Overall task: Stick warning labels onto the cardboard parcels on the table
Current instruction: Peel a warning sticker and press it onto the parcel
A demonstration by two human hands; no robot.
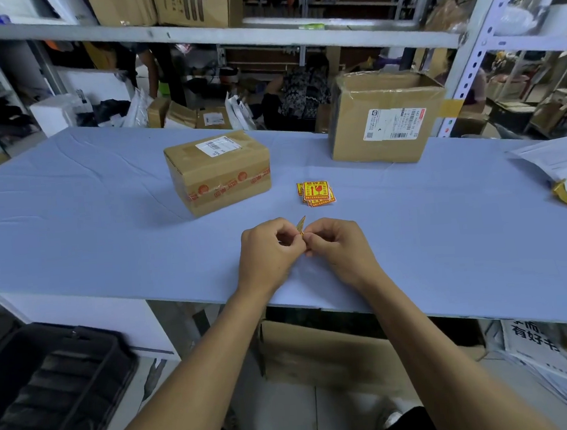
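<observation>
Step in hand: peeling backing off warning label (301,224), frame centre. Your left hand (267,254) and right hand (339,248) both pinch it. Sticker stack (316,193) just above. Next: carry label to small parcel (218,172), upper centre-left; press flat on bare cardboard.

Small parcel (219,172) mid-tabletop (70,197), label stack (316,193) just right of it, open carton (384,118) behind right, both hands (pinching one label (301,224)) nearest the front edge

Two bare forearms without sleeves, left hand (267,253), right hand (337,248), no rings, dark trousers (404,426)
</observation>
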